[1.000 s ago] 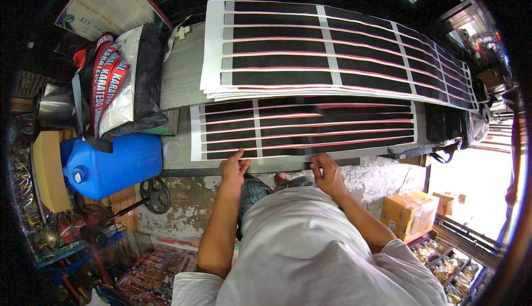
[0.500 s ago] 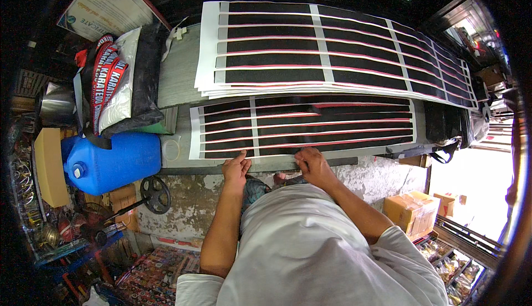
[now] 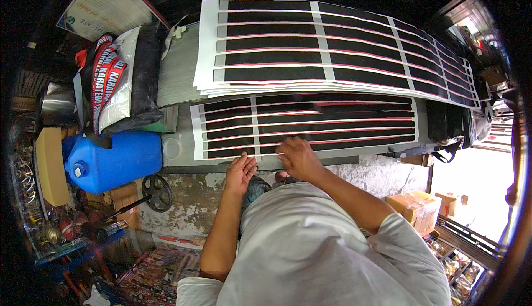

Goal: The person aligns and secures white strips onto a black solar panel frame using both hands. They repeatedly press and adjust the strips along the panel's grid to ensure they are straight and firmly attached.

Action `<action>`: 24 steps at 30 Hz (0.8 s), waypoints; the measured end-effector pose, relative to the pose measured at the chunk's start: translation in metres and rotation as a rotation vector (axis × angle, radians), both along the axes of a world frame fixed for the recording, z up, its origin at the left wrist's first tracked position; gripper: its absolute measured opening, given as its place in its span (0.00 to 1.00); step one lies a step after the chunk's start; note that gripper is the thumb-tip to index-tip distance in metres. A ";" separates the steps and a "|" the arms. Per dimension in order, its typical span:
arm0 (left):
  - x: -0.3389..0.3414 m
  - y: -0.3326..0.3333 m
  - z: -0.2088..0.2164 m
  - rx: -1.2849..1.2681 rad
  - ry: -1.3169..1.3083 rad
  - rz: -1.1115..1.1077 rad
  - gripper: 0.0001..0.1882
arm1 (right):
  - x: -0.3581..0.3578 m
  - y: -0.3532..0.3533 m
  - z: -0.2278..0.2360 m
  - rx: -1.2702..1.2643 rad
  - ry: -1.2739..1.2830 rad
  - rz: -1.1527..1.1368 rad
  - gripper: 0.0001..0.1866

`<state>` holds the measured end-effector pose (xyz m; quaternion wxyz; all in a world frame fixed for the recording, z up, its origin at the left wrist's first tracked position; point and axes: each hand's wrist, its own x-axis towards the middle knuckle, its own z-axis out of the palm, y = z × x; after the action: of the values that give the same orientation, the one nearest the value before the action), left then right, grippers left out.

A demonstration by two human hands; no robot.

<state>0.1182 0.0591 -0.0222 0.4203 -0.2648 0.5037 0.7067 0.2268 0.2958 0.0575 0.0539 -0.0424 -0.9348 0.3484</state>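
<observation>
A long white sheet (image 3: 197, 139) with black bands, white stripes and thin red lines lies on the table's near part. My left hand (image 3: 240, 174) is at its near edge, fingers extended, fingertips touching the border. A short way to the right, my right hand (image 3: 300, 159) has its fingers curled over the same edge, pinching the lowest white strip. Its thumb is mostly hidden under the hand. Beyond lies a larger stack of similar striped sheets (image 3: 206, 56), overhanging the far side of the near sheet. Neither hand touches that stack.
A grey table (image 3: 180, 78) bears the sheets. At left are a black bag with a red lettered strap (image 3: 138, 84), a blue jerrycan (image 3: 119, 162) and a black handwheel (image 3: 157, 193). A cardboard box (image 3: 413, 212) stands at lower right; a black bag (image 3: 448, 123) sits at the table's right end.
My right hand has moved left along the near edge, closer to my left hand. The near sheet and my left hand have shifted slightly to the right.
</observation>
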 end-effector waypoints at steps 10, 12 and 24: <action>-0.007 -0.001 -0.008 0.028 -0.004 0.184 0.09 | -0.067 -0.039 -0.040 0.182 -0.065 0.176 0.20; -0.008 -0.002 -0.008 0.005 0.005 0.170 0.08 | -0.068 -0.039 -0.036 0.249 -0.126 0.233 0.24; -0.011 0.007 0.020 0.062 0.017 0.183 0.07 | -0.061 -0.044 -0.037 0.318 0.103 0.085 0.21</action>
<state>0.1067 0.0659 -0.0026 0.3579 -0.2906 0.4587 0.7597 0.1654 0.2520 0.0207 0.0929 0.0240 -0.9751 0.1998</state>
